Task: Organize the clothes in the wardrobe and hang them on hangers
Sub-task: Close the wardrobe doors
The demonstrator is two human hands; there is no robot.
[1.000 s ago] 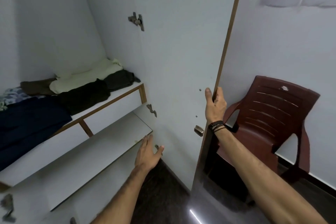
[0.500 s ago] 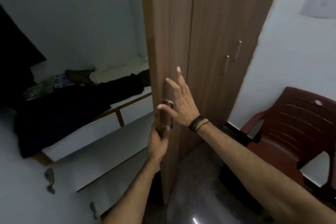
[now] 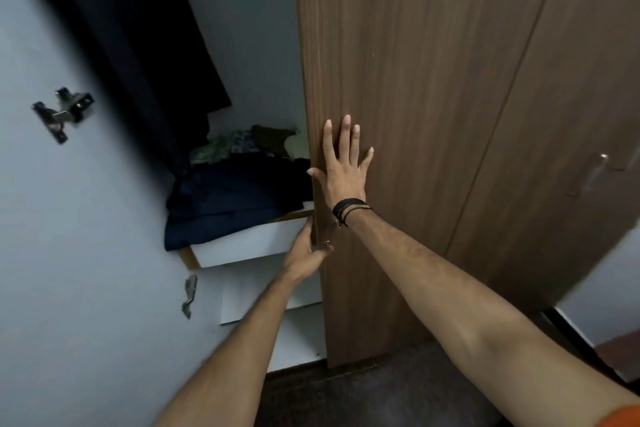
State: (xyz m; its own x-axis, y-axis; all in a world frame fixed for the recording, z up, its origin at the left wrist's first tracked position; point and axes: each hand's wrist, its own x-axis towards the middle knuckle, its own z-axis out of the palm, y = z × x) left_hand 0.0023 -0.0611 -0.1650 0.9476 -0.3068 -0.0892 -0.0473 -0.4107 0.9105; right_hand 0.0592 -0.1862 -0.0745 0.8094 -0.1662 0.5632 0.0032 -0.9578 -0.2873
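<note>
Head view: right hand (image 3: 344, 163) flat on door (image 3: 415, 114), left hand (image 3: 306, 255) gripping its edge

The right hand (image 3: 344, 163) is pressing flat on the brown door (image 3: 408, 87); the left hand (image 3: 306, 251) is gripping its edge. Dark clothes (image 3: 235, 198) are lying on the shelf (image 3: 249, 244) inside.

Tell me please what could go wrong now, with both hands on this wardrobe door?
The left hand grips the edge of the wooden door; if the right hand, pressing flat on the door's face, pushes it shut, the fingers could be pinched. The dark folded clothes overhang the shelf front and might catch in the door.
</note>
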